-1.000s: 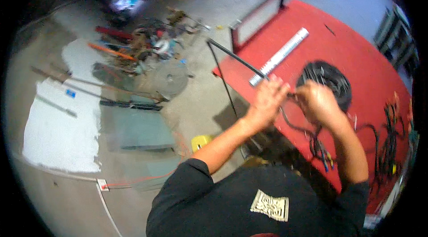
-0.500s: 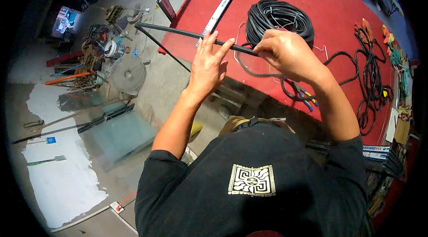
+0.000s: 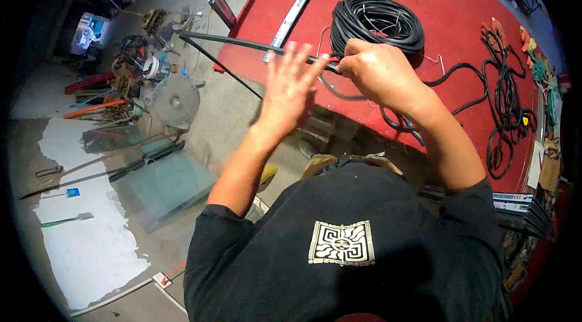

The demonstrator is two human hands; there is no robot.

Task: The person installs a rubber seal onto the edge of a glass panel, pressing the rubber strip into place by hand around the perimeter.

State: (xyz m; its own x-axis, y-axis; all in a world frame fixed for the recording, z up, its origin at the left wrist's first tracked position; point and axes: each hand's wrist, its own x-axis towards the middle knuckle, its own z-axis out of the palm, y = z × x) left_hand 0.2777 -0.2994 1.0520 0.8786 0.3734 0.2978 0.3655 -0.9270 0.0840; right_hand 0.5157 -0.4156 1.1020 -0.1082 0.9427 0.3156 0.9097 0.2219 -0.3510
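A slim black frame reaches over the near left edge of the red table, its corner sticking out to the left above the floor. My right hand is closed in a pinch at the frame's right-hand stretch, gripping a black rubber strip there; the fingertips are partly hidden. Beside it, my left hand has its fingers spread over the frame bar, smeared by motion and holding nothing. Just beyond my right hand lies a coil of black rubber strip, with a loose length trailing right across the table.
On the red table rest a long white-faced bar, tangled black strip at right, and blue-handled pliers half behind my right forearm. Glass panes, a bucket and scrap stand on the left floor.
My left hand's fingers have spread and come up from the frame bar. My right hand has shifted slightly left along it, and my forearm covers more of the pliers.
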